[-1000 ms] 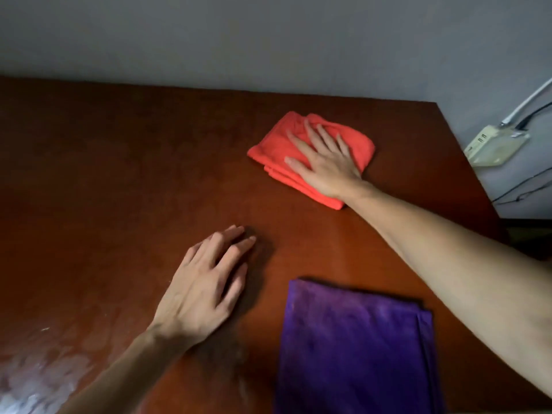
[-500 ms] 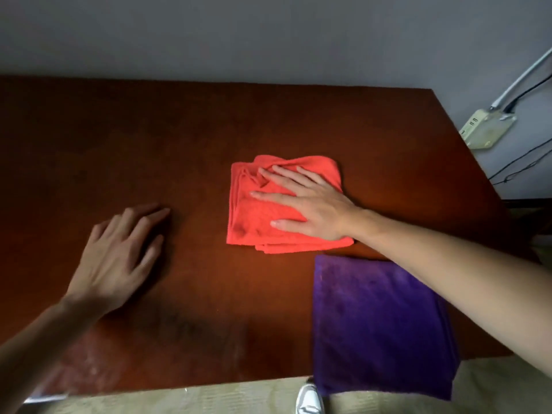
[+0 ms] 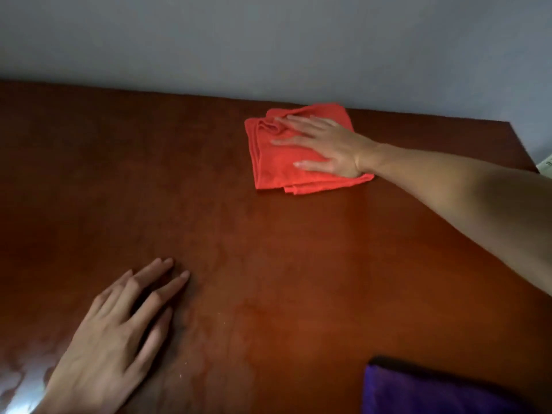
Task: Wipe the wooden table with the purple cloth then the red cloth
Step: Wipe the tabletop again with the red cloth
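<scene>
A folded red cloth (image 3: 276, 165) lies on the dark wooden table (image 3: 268, 279) near its far edge, right of centre. My right hand (image 3: 328, 147) presses flat on the cloth with its fingers spread and pointing left, and it covers the cloth's right half. My left hand (image 3: 119, 339) rests palm down on the bare wood at the near left and holds nothing. The purple cloth (image 3: 418, 389) lies flat at the near right corner, partly cut off by the frame, with no hand on it.
A grey wall (image 3: 268, 40) runs directly behind the table's far edge. The table's right edge slants down at the far right, where a bit of a white object (image 3: 546, 167) shows. Pale glare marks the wood at the near left (image 3: 18, 383).
My right hand has slid the red cloth from the table's middle to the far edge by the wall. The view has shifted, so the purple cloth now shows only at the near right corner.
</scene>
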{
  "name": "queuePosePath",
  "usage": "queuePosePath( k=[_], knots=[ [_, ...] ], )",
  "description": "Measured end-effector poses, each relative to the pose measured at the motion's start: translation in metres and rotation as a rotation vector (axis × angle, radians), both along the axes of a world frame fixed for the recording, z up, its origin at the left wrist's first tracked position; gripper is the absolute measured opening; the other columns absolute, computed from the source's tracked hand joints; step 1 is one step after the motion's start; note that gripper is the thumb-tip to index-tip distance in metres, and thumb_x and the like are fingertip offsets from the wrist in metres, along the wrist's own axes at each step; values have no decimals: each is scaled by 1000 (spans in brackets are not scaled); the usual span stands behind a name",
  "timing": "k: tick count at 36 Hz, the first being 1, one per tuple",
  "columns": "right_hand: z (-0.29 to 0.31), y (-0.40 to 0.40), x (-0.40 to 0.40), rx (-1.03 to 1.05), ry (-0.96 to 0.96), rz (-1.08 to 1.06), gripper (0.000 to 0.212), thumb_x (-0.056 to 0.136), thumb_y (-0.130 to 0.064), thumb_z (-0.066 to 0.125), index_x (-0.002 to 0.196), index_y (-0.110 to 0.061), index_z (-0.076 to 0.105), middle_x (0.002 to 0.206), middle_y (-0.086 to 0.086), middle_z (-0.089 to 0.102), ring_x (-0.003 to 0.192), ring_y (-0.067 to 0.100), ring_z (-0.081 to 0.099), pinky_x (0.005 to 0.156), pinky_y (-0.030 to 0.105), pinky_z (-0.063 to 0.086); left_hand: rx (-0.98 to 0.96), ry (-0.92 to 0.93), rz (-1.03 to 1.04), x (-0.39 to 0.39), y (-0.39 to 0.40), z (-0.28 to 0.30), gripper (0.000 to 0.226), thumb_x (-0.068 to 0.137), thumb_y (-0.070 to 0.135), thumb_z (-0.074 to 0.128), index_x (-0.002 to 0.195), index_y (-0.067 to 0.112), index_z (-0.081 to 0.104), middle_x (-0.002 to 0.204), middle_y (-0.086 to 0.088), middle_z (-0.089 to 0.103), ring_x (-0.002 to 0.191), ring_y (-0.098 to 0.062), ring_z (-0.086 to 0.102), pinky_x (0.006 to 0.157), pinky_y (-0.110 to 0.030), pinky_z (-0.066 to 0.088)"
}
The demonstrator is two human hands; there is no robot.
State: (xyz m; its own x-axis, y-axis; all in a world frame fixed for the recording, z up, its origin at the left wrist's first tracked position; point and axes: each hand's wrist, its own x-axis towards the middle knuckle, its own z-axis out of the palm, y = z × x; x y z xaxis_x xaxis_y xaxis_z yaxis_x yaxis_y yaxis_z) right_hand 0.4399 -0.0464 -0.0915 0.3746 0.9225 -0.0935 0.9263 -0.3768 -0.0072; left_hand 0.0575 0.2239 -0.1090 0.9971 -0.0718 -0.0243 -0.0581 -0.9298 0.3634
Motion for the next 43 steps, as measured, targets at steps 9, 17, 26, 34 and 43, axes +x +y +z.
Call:
queuePosePath(
  k=[9,17,26,34,43],
  knots=[
    [0,21,12,97,50,-423,68,96,-73,23,158,-47,20,173,-1,8,159,20,8,128,47,7,-13,-46,-9,-1,0,-3,50,105,40,27,151,29,43,158,6,37,151,-13,28,121,-37,21],
    [-11,32,-65,157,27,-724,64,102,-67,25,161,-44,14,173,-2,1,159,22,2,127,49,2,-10,-88,4,-5,-2,-2,50,105,40,28,149,26,46,153,-1,42,147,-21,35,115,-44,30],
    [-16,24,-267,164,28,-604,73,93,-75,15,160,-45,14,173,-3,3,159,20,2,127,50,5,41,-237,59,-9,-2,-3,41,98,32,40,131,18,59,130,-11,51,111,-33,54,89,-47,41],
    [-19,14,-459,160,-5,-393,70,98,-69,32,161,-42,17,173,-1,5,159,21,1,126,52,10,73,-267,63,-42,17,1,36,97,30,39,123,21,63,120,-12,51,108,-33,52,92,-49,38],
    [-13,7,-424,64,80,-73,68,98,-72,38,159,-48,20,173,-8,-3,159,15,-6,128,50,5,208,-154,38,-54,82,8,47,100,41,34,142,29,51,130,-10,47,112,-34,52,96,-53,39]
  ],
)
